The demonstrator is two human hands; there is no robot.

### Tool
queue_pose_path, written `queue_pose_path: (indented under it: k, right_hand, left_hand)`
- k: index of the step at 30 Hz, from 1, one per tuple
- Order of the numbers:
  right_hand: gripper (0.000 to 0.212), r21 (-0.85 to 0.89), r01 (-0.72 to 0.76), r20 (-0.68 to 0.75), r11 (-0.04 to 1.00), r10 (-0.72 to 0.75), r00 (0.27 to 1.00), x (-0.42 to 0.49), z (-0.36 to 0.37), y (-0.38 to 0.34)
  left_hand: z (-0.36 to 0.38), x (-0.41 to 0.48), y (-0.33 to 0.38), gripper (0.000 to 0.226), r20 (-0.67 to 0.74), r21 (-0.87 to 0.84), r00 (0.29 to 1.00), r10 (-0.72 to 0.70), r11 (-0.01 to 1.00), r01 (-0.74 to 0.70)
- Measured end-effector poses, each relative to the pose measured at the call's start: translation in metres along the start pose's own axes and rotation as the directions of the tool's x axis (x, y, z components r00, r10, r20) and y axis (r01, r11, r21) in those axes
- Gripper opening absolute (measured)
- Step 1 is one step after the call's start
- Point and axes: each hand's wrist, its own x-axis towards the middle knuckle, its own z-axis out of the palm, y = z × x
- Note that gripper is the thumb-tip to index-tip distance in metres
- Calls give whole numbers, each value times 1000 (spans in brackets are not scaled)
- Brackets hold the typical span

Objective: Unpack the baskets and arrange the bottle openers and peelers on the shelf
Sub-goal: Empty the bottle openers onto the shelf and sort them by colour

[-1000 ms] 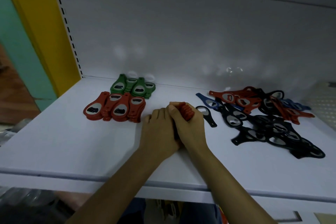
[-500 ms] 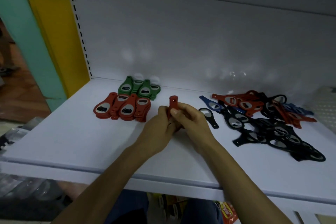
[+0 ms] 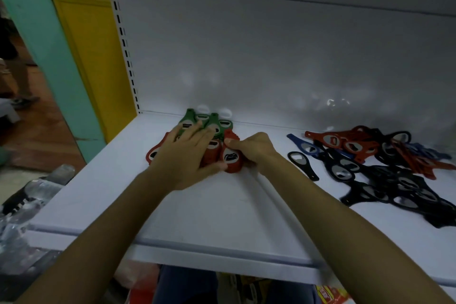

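The stack of red bottle openers point(image 3: 232, 158) lay on the white shelf point(image 3: 222, 217) at the right end of the red row point(image 3: 151, 153). Its long axis ran front to back, narrow end toward the back wall and wide metal-mouthed end toward the person. The right hand point(image 3: 254, 149) gripped it, thumb on top. The left hand point(image 3: 183, 153) lay flat, fingers straight and spread, hiding most of the row and part of the green openers point(image 3: 218, 122). The tangled pile point(image 3: 394, 175) was cut off at the right.
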Motion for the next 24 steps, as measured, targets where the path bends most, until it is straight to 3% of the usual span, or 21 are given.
queue_pose_path:
  k: [3, 6, 8, 13, 19, 24]
  right_hand:
    - [49, -477, 109, -49, 872, -150, 987, 5, 9, -4]
    - [50, -637, 138, -26, 759, -200, 979, 7, 12, -4]
    - [49, -624, 151, 10, 767, -185, 983, 7, 10, -3]
    - [35, -420, 78, 76, 904, -51, 996, 2, -1, -4]
    - [29, -344, 52, 124, 937, -10, 992, -6, -1, -4]
    - [29, -311, 49, 126, 949, -10, 992, -10, -3, -2]
  left_hand:
    - [16, -3, -8, 99, 122, 100, 991, 54, 993, -67]
    - [20, -3, -12, 97, 104, 148, 992, 66, 986, -81]
    - [20, -2, -11, 94, 99, 159, 993, 70, 984, -85]
    - [21, -2, -9, 89, 93, 112, 993, 73, 990, -83]
    - [21, 0, -8, 95, 130, 131, 990, 57, 989, -74]
    - [22, 1, -9, 84, 146, 162, 988, 52, 984, -76]
